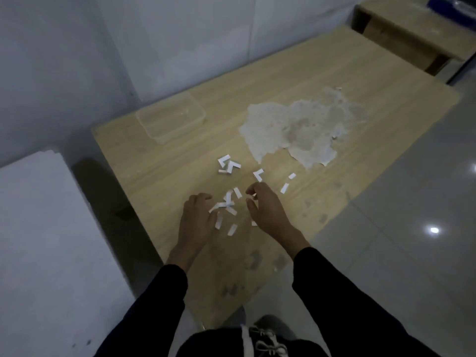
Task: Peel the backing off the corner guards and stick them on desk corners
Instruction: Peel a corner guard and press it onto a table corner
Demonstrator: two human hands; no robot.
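Left hand (pixel 195 222) and right hand (pixel 268 210) bracket backing strips (pixel 228 203) between curled fingers (pixel 252 206).

A plain office-like room: a light wood-grain desk (pixel 283 73) against bare white walls (pixel 180 34), a second desk (pixel 412 29) at the far right, glossy grey floor tiles (pixel 412 202) mirroring ceiling lights.

The scene is dimly lit and softly blurred; lamp glare is reflected on the floor (pixel 434 230), and edges are bent.
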